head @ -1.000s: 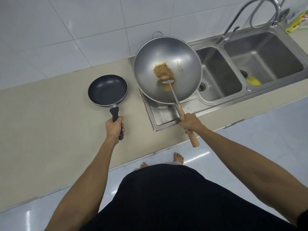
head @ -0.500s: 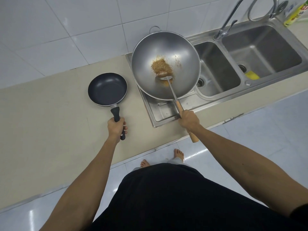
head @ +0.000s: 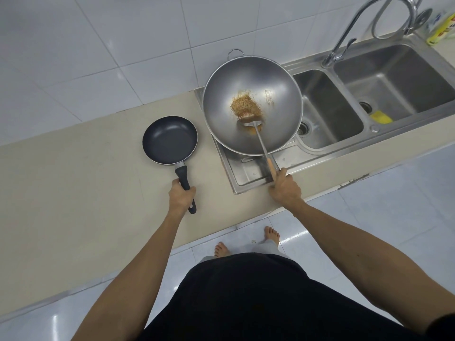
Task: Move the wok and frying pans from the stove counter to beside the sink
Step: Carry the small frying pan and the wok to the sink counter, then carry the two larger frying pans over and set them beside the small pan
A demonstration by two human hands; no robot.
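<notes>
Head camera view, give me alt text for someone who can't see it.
A person's left hand grips a small black frying pan on the beige counter, while the right hand holds the wooden handle of a steel wok over the sink's drainboard.

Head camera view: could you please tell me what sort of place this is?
Most likely a home kitchen: a steel double sink with a tap, a wok and a frying pan on a beige counter.
</notes>
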